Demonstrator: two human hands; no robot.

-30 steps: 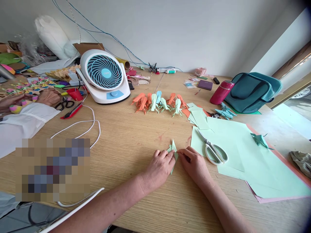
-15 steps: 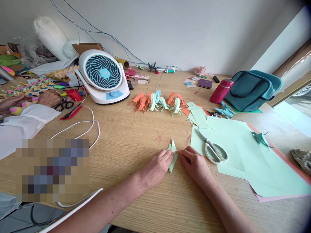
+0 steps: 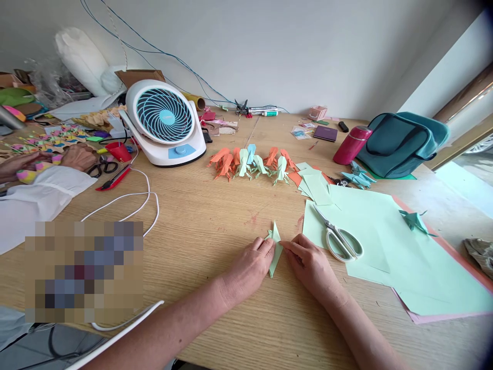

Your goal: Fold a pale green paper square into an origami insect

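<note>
Folded paper (image 3: pixel 276 255): pale green, long + narrow, on bench (image 3: pixel 185 231) between your L & R hands, touching both. Sharp tip points away from you; small flap sticks out just beyond L fingertips.

L hand (image 3: pixel 252 261): fingers bunched over paper's L side, seemingly pinning it; thumb hidden, can't tell if it grips from below. R hand (image 3: pixel 311 263): fingers curled, thumb + index tips tog. at R edge, apparently pinching it.

Nearby: scissors (image 3: pixel 339 237) just R of R hand, on green sheets (image 3: pixel 389 231); small paper pcs (image 3: pixel 318 187) beyond R hand; row of paper figures (image 3: pixel 243 163) well beyond both hands. Fan (image 3: pixel 165 123) beyond, to L of L hand.

Risks (my judgement):
1. L pressure too light → paper could swivel, crease off-line.
2. R pinch tugging too hard → thin edge could tear.
3. Your fingers cover part of the layers → misaligned edge could go unnoticed.
4. R hand swinging out R → could bump scissors, drag sheets.
5. Fan draft, if on (can't tell) → could shift loose pcs.
</note>
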